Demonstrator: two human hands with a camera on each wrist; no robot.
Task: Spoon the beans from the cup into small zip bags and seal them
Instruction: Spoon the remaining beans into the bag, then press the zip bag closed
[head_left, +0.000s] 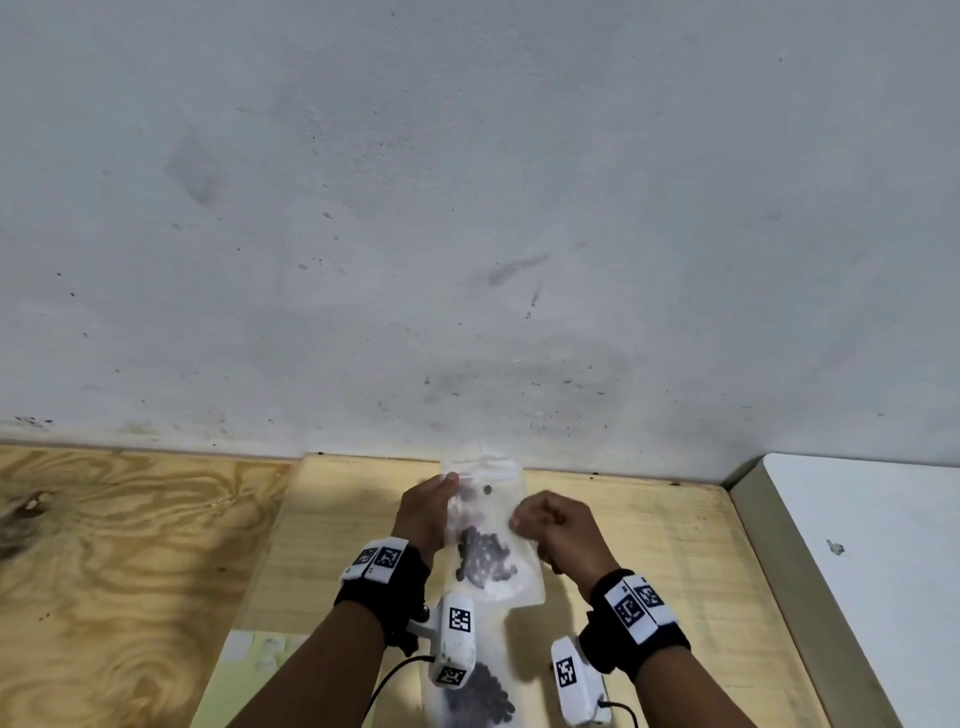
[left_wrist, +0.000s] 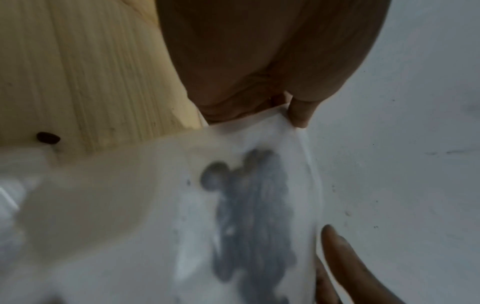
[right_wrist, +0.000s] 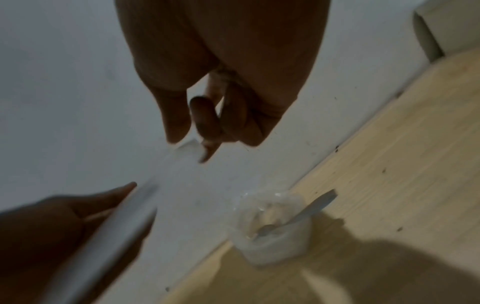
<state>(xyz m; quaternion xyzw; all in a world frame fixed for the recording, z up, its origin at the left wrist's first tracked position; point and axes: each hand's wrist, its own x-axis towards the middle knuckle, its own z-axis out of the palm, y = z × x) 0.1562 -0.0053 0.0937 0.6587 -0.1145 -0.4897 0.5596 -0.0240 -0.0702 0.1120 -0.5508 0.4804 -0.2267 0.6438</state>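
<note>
A small clear zip bag (head_left: 488, 525) with dark beans (head_left: 483, 558) pooled in its lower half is held upright above the wooden table. My left hand (head_left: 441, 486) pinches its upper left edge, and the thumb (left_wrist: 298, 115) shows on the bag (left_wrist: 182, 205) in the left wrist view. At the bag's right edge my right hand (head_left: 524, 519) is curled, with its fingertips (right_wrist: 205, 144) pinching a corner of the bag (right_wrist: 187, 150). A clear plastic cup (right_wrist: 275, 244) with a white spoon (right_wrist: 317, 205) in it stands on the table by the wall.
A second bag of beans (head_left: 480, 696) lies on the table under my wrists. One loose bean (left_wrist: 48, 137) lies on the wood. The white wall (head_left: 467, 208) is close ahead, a white panel (head_left: 872, 545) is at the right and knotty plywood (head_left: 114, 561) at the left.
</note>
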